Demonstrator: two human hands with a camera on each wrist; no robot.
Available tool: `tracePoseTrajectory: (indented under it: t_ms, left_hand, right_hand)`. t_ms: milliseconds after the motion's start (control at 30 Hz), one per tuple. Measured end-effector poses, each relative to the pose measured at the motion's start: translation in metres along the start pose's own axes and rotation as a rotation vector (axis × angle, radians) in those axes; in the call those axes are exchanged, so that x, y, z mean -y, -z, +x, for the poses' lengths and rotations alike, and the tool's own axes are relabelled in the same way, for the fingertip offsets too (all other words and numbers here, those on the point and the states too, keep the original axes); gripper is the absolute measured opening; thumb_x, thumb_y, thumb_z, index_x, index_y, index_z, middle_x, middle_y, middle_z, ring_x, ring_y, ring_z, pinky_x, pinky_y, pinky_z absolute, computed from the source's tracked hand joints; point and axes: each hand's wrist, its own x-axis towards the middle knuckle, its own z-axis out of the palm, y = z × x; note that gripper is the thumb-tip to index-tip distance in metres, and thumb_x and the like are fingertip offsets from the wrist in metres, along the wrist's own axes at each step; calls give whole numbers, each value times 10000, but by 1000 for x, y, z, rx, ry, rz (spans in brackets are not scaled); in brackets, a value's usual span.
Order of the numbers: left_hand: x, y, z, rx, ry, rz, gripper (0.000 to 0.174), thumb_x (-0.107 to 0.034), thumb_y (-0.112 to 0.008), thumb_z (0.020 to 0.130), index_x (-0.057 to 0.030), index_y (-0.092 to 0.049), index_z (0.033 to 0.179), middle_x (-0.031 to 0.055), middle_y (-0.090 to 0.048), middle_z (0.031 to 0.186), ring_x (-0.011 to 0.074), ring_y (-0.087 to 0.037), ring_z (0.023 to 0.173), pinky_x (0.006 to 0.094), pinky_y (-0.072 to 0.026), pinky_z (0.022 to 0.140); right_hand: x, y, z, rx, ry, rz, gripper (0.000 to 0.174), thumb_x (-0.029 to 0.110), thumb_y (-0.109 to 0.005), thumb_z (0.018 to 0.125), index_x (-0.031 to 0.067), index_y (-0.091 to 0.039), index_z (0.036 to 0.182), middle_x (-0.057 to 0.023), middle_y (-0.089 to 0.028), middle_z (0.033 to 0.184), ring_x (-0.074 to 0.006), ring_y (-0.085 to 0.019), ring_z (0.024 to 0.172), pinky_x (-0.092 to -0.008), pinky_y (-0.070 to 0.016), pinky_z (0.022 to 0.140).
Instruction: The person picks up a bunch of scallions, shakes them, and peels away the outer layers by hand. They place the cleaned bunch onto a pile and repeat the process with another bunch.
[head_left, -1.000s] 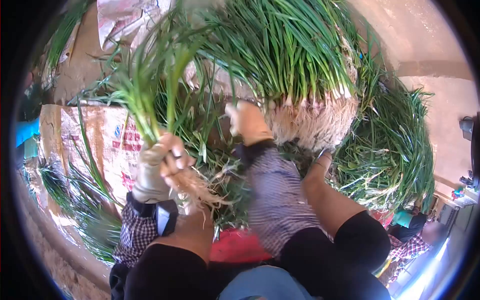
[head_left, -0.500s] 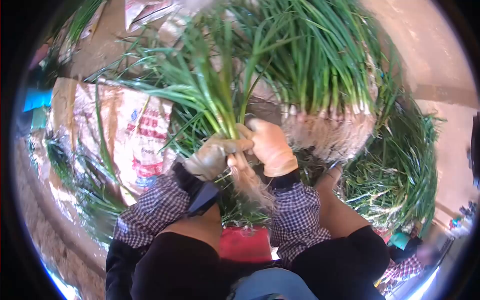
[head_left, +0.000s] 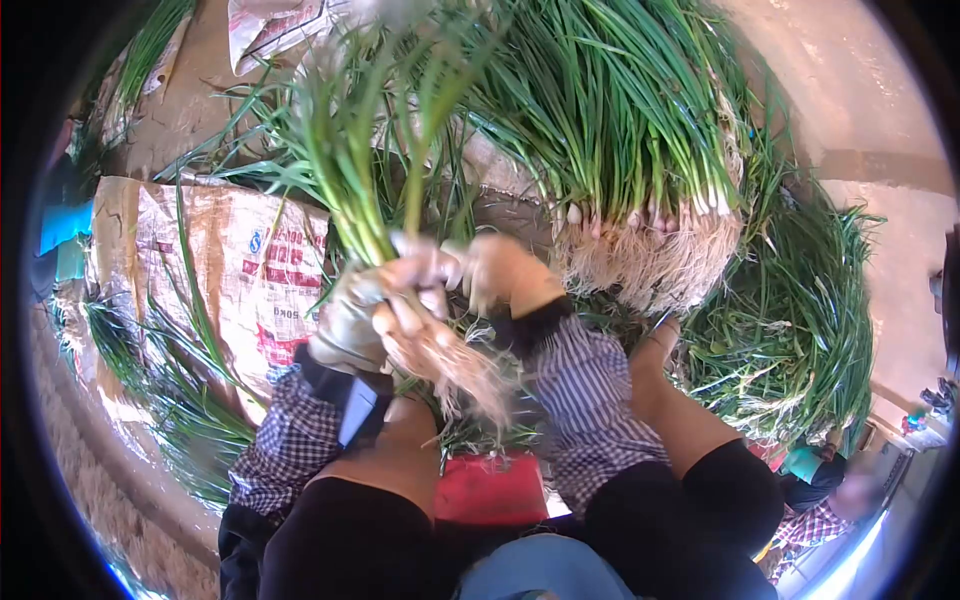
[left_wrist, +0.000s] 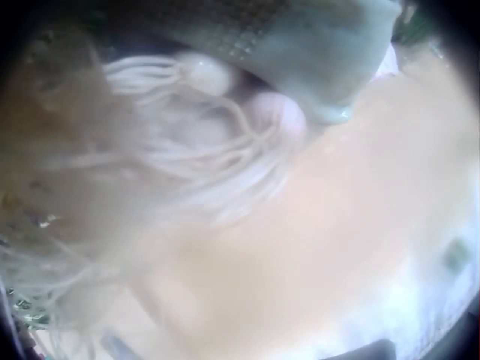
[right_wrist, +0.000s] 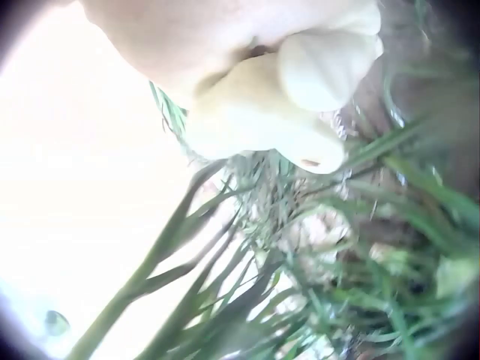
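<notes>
In the head view my gloved left hand grips a bunch of green garlic by the lower stems. Its leaves fan upward and its pale roots hang toward my right. The left wrist view shows those roots up close beside pale bulbs. My gloved right hand is blurred, right beside the left hand's fingertips. In the right wrist view its fingers are curled, with green leaves below them; I cannot tell whether they pinch anything.
A large stack of green garlic lies ahead right, roots toward me. Loose leaves heap farther right. At left, a printed woven sack has leaves strewn over it. A red object sits between my legs; another person is at lower right.
My right hand came in from the right to the bunch, then drew slightly away. The left hand moved right with the green garlic, then partly back left, keeping its grip.
</notes>
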Motion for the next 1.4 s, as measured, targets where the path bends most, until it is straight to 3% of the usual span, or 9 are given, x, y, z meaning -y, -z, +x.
tracePoseTrajectory:
  t_ms: [167, 467, 800, 867, 900, 1000, 1100, 1200, 1400]
  left_hand:
    - [4, 51, -2, -127, 39, -130, 561, -178, -623, 806, 14, -404, 1285, 140, -586, 1055, 141, -588, 680, 266, -531, 523]
    - [27, -15, 5, -189, 348, 225, 275, -172, -569, 866, 96, -602, 918, 149, -592, 558, 275, -651, 567, 271, -494, 563]
    - [15, -11, -13, -387, 227, 230, 148, -114, -639, 804, 30, -615, 827, 110, -606, 637, 216, -633, 574, 261, -473, 465]
    - [-4, -9, -23, -250, 113, 203, 124, -93, -617, 800, 19, -592, 846, 113, -601, 701, 195, -631, 594, 230, -459, 398]
    - [-6, -3, -26, -201, -28, 84, 138, -96, -616, 800, 3, -585, 890, 105, -597, 715, 190, -627, 591, 223, -462, 401]
    - [-27, 18, -35, -143, -130, 1, 274, -177, -645, 788, -25, -538, 989, 50, -561, 718, 154, -567, 595, 227, -485, 464]
    - [-19, 48, -26, -125, -74, -132, 453, -179, -657, 782, 9, -504, 1164, 22, -542, 707, 141, -536, 634, 226, -510, 549]
    - [-7, 69, -13, -281, 167, 132, 393, -266, -643, 805, 54, -603, 1029, 49, -589, 763, 208, -605, 799, 313, -543, 696]
    - [-3, 29, 5, -214, 376, 388, 370, -249, -579, 865, 97, -602, 994, 149, -644, 674, 192, -625, 561, 214, -489, 569]
  right_hand:
    - [9, 76, -77, -941, -357, 228, 318, 354, -545, 888, 55, -577, 993, -45, -583, 743, -130, -544, 646, -331, -474, 632]
    - [43, 5, -79, -111, -141, 559, 407, 380, -635, 803, -26, -632, 773, -139, -640, 672, -161, -598, 515, -280, -481, 497]
    - [18, -8, -12, -792, 147, 62, 418, 363, -462, 909, 34, -600, 691, -173, -607, 654, -342, -592, 584, -435, -472, 586]
    - [-15, 9, 12, -348, -65, 762, 410, 353, -491, 896, 12, -625, 712, -126, -601, 607, -281, -608, 560, -396, -484, 582]
    - [-14, -4, 9, -232, 397, 140, 408, 357, -503, 887, 3, -637, 734, -123, -608, 604, -270, -615, 582, -377, -486, 587]
    - [0, -47, -1, 235, 384, -394, 493, 456, -488, 865, 3, -674, 808, -129, -663, 732, -271, -639, 742, -371, -491, 700]
    - [15, -6, -8, -414, -216, -32, 595, 539, -411, 884, 6, -672, 840, -165, -672, 798, -306, -643, 834, -404, -475, 772]
    - [-17, -8, 52, -178, -262, -131, 422, 424, -462, 892, 54, -665, 897, -161, -666, 815, -337, -633, 846, -419, -483, 782]
    - [22, -47, -38, -267, 650, 162, 265, 329, -563, 878, 80, -647, 913, -130, -660, 758, -230, -645, 645, -324, -518, 631]
